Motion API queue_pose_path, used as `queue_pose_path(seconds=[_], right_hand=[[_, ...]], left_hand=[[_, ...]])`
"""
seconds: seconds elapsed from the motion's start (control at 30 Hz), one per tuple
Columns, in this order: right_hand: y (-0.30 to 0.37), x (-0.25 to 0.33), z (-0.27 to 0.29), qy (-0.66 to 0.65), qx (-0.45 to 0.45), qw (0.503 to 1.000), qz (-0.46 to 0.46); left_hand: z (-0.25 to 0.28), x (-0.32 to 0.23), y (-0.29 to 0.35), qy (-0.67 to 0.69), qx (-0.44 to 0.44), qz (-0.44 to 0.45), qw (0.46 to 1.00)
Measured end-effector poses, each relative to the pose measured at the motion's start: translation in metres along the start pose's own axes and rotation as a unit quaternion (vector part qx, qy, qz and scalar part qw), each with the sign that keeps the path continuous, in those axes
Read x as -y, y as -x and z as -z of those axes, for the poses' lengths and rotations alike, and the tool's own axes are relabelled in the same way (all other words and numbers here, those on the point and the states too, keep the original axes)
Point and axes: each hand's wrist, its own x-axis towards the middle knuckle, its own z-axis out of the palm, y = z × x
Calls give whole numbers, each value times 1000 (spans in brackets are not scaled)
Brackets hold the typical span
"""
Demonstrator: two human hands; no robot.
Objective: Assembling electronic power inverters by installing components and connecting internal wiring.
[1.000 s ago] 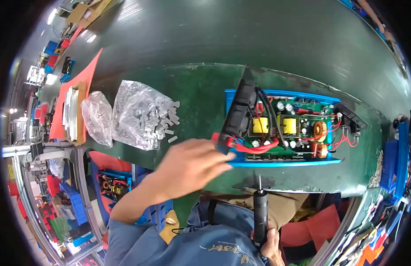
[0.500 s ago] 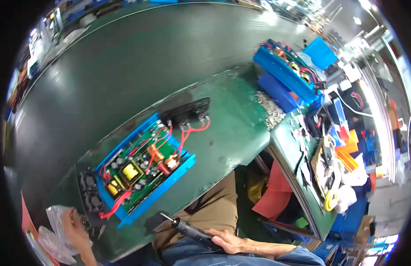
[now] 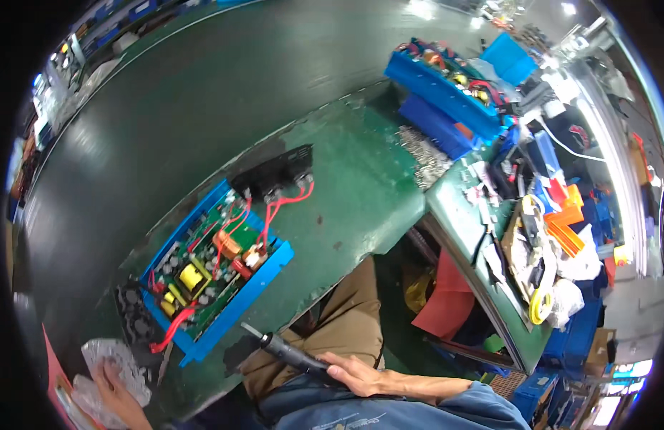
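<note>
My right hand [image 3: 355,374] is wrapped round a black electric screwdriver [image 3: 295,354], its metal bit pointing up and to the left above my lap. At the lower left, my left hand [image 3: 116,393] is at a clear plastic bag [image 3: 135,369]; its fingertips are partly hidden there. Between the hands and beyond them lies a blue metal tray-like housing [image 3: 235,313] with a green circuit board, coils and red wires. A black end panel [image 3: 278,172] hangs off its far end by red wires. Two black fans [image 3: 135,315] sit at its near left end.
A second blue housing [image 3: 443,89] with parts rests on a blue bin [image 3: 439,129] at the far right, beside a pile of small screws [image 3: 425,154]. A side table [image 3: 446,197] carries tools, orange pieces and yellow tape [image 3: 540,307]. Red sheets [image 3: 450,297] hang below.
The view has shifted, so the bench things appear a little further left. My left hand has moved slightly at the plastic bag. My right hand still grips the screwdriver.
</note>
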Motion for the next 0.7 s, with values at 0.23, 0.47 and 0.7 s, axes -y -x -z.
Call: queue_pose_path(seconds=[0.23,0.47,0.7], right_hand=[[3,-8,-15,-35,-47,998,-11],[-2,5,-17,-13,-35,999,-37],[-4,22,-21,-21,-54,997,-42]], left_hand=[[6,-136,20,178,28,-11,984],[-30,-203,19,286,236,-58,927],[-59,-223,8,187,228,-266,918]])
